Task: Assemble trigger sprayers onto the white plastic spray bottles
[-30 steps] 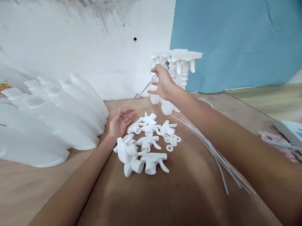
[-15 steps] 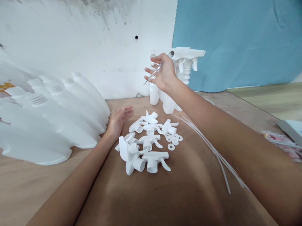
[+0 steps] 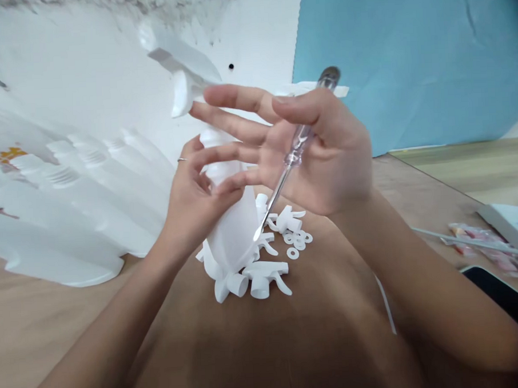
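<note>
My left hand (image 3: pixel 185 191) is wrapped round the neck of a white spray bottle (image 3: pixel 233 235), which is held tilted above the table. Its trigger head (image 3: pixel 184 54) points up and to the left, blurred by motion. In my right hand (image 3: pixel 330 151) a screwdriver (image 3: pixel 297 141) with a clear handle lies across the palm beneath the thumb, tip down in front of the bottle. The right fingers are stretched towards the bottle's trigger and neck; whether they touch it I cannot tell. Below lie several loose white trigger heads (image 3: pixel 266 268), partly hidden by the bottle.
Several white bottles without heads (image 3: pixel 84 224) stand at the left. White washers (image 3: pixel 293 253) lie beside the loose heads, and a thin white tube (image 3: pixel 387 305) shows by my right forearm. Small packets (image 3: pixel 463 248) and a dark flat object (image 3: pixel 499 286) are at the right.
A spray bottle has come forward from the back group into both hands' reach. My left hand has risen from the table and taken hold of it; my right hand has come nearer with the screwdriver.
</note>
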### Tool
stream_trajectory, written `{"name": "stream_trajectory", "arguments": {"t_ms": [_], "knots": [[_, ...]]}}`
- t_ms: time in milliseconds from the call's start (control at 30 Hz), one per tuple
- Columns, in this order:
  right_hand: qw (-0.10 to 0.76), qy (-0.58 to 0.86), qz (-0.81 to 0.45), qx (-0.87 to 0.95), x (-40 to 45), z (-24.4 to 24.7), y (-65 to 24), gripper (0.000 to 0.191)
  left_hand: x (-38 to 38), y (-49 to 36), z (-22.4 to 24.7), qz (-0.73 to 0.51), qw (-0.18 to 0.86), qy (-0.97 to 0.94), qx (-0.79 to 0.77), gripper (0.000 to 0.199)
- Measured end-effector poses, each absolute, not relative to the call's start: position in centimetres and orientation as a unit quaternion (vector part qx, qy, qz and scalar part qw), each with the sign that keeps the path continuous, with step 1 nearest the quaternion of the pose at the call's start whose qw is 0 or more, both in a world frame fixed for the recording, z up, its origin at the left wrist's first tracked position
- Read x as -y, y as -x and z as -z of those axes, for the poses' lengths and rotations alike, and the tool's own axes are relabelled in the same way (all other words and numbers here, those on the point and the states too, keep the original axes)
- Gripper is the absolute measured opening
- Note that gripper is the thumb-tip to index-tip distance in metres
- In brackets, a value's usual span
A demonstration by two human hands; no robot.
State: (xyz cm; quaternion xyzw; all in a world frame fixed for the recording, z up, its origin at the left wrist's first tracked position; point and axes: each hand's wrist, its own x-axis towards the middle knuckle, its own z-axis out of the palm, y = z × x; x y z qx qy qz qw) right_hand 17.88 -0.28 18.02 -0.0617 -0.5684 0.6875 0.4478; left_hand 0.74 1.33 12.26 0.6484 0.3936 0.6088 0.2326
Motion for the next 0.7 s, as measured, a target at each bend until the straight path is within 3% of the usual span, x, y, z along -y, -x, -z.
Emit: {"name": "stream_trajectory", "arguments": {"t_ms": [167,233,400,533,700], "knots": [[0.507,0.241,-0.555,0.614,-1.3,-16.7,-20.7,0.013,0.6,-0.8,-13.9,-0.544,0.443,-0.585,-0.407,0.043],[0.504,0.292,-0.547,0.601,-1.8,-16.1,-21.0,0.024,0.8,-0.6,-14.2,-0.484,0.507,-0.586,-0.406,0.038],[0.477,0.341,-0.588,0.557,-2.0,-14.4,-19.7,0.048,0.7,-0.3,-13.6,-0.407,0.581,-0.590,-0.385,0.054],[0.511,0.356,-0.575,0.531,-2.2,-13.0,-18.6,0.048,0.9,-0.3,-12.8,-0.397,0.553,-0.606,-0.412,0.063],[0.541,0.347,-0.580,0.500,-2.3,-12.1,-18.0,0.048,2.0,-0.7,-12.5,-0.428,0.333,-0.668,-0.510,0.049]]}}
